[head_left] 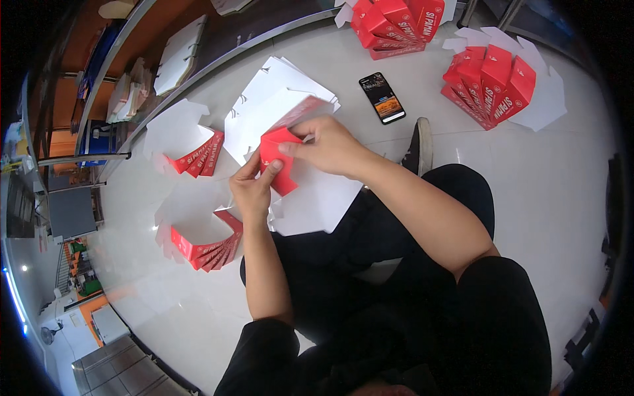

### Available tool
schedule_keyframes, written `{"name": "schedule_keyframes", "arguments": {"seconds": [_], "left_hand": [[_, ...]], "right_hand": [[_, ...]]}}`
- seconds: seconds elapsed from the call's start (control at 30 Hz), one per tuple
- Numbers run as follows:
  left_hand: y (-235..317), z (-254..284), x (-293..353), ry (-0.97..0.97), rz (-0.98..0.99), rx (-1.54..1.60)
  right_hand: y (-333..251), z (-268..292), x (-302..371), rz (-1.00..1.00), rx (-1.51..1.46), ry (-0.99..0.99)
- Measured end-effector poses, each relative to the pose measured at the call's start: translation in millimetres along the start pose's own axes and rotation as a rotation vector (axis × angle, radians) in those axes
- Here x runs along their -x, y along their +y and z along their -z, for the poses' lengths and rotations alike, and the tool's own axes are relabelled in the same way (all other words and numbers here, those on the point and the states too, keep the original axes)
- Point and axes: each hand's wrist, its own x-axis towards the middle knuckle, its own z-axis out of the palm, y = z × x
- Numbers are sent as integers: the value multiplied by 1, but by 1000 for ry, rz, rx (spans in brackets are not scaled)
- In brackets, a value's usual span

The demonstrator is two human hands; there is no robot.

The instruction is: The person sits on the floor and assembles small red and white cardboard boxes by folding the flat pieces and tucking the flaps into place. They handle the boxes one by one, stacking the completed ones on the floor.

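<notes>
A red-and-white cardboard food box [285,181], partly folded, is held between both hands above my crossed legs. My left hand [252,191] grips its red corner from the left, thumb pressed on the red panel. From the other side my right hand [328,146] pinches the same red part, its thumb near the top edge. The box's white inner side spreads out below and to the right. Just beyond it, a stack of flat white box blanks [254,99] lies on the floor. Some of my fingers are hidden behind the card.
Nested red boxes stand in bundles: two at left, one nearer [214,247] and one farther [206,157], one at far centre [396,30], one at far right [489,89]. A lit phone [382,99] lies beyond my shoe [415,148]. Metal-edged shelving [218,68] borders the far left.
</notes>
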Motion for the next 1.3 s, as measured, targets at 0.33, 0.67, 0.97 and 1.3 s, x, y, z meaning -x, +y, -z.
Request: {"name": "schedule_keyframes", "arguments": {"seconds": [0.33, 0.67, 0.97, 1.3], "left_hand": [[15, -12, 6, 269, -97, -433], [15, -23, 10, 266, -218, -212], [13, -13, 12, 274, -202, -190], [12, -26, 13, 230, -302, -85]], "right_hand": [[-20, 3, 4, -12, -263, 163], [23, -15, -7, 12, -140, 167], [13, -21, 0, -29, -425, -5], [23, -21, -6, 103, -400, 144]]}}
